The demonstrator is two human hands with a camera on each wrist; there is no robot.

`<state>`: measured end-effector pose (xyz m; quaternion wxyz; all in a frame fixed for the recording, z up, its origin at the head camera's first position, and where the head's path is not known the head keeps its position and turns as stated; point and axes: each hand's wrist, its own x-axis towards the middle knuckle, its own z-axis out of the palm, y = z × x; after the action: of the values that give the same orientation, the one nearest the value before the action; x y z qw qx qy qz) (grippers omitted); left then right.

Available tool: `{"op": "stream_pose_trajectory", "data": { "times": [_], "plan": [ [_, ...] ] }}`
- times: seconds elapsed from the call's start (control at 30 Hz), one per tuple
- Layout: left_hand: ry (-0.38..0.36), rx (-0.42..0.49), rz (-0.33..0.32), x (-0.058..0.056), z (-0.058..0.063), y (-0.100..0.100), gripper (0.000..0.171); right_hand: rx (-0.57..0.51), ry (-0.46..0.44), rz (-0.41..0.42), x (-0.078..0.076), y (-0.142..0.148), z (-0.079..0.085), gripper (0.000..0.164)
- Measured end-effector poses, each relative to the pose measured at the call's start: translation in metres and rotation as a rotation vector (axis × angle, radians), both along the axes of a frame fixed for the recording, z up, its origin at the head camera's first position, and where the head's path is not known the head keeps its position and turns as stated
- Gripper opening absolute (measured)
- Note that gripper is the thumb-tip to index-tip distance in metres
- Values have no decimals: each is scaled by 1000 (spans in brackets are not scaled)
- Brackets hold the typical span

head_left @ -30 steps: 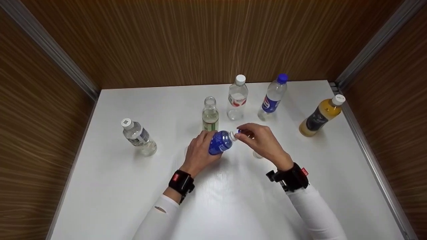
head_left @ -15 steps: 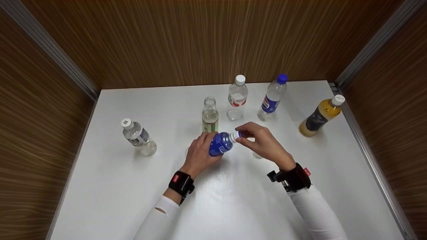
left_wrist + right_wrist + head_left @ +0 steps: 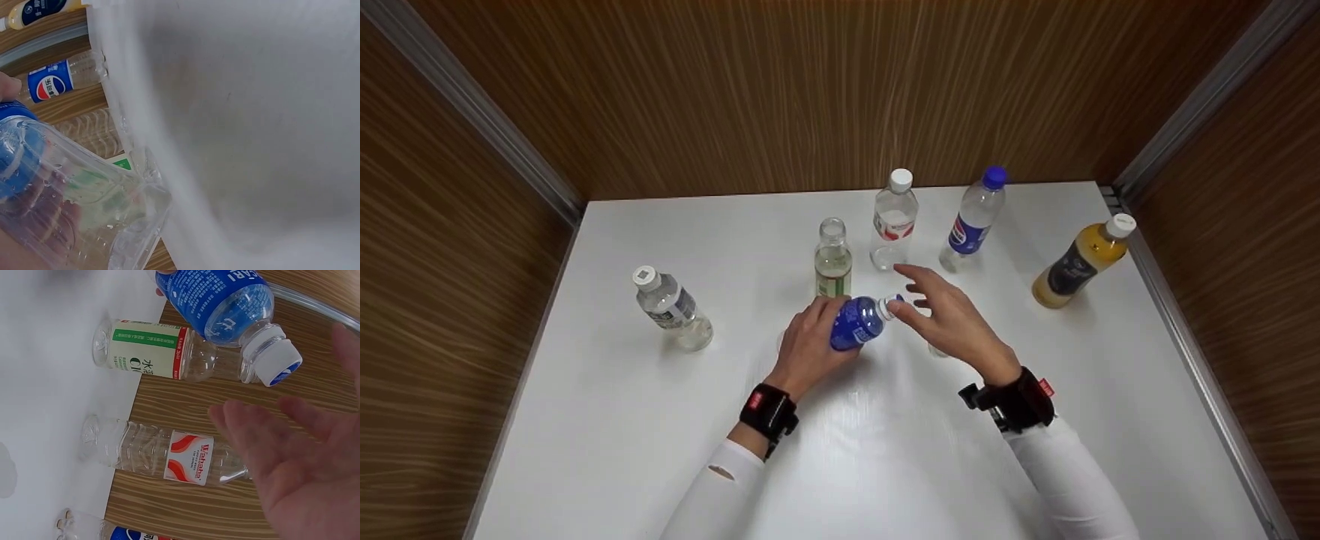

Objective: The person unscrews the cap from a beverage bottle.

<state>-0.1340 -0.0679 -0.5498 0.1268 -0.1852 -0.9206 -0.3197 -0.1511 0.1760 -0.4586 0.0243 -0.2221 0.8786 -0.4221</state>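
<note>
In the head view my left hand (image 3: 812, 341) grips a blue-labelled plastic bottle (image 3: 855, 324), held tilted with its neck towards the right. The left wrist view shows its clear lower part (image 3: 95, 197), with droplets inside. A white cap (image 3: 277, 364) with a blue top sits on the neck. Beside the cap is my right hand (image 3: 955, 319), its fingers spread and holding nothing. In the right wrist view the fingers (image 3: 253, 430) stand apart from the cap. Just behind the held bottle stands an uncapped clear bottle (image 3: 833, 259) with a green-and-white label, its base hidden.
Along the back stand a white-capped bottle (image 3: 894, 225) and a blue-capped Pepsi bottle (image 3: 971, 225). A bottle with amber liquid (image 3: 1076, 266) stands at right, another clear bottle (image 3: 675, 311) at left. Wood-grain walls (image 3: 840, 97) enclose the white table (image 3: 840, 465).
The right fingers were at the bottle's cap half a second ago; now they have spread and come off it. The left hand and its bottle have barely moved.
</note>
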Motion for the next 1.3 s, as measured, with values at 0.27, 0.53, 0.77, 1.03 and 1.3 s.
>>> {"op": "stream_pose_trajectory", "data": {
  "times": [0.27,0.53,0.77,1.03,1.3],
  "plan": [
    [-26,-2,0,0,2,1,76,110,116,-121,1,-8,-2,45],
    [8,-3,-9,0,1,1,76,82,82,-98,0,-8,-2,37],
    [-7,-7,-3,1,-1,0,77,0,55,7,-1,-4,-4,34],
    [-23,19,-3,1,1,1,78,-58,50,89,0,0,-1,31],
    [-18,1,-3,2,0,1,76,-51,31,140,0,2,-1,31]
  ]
}}
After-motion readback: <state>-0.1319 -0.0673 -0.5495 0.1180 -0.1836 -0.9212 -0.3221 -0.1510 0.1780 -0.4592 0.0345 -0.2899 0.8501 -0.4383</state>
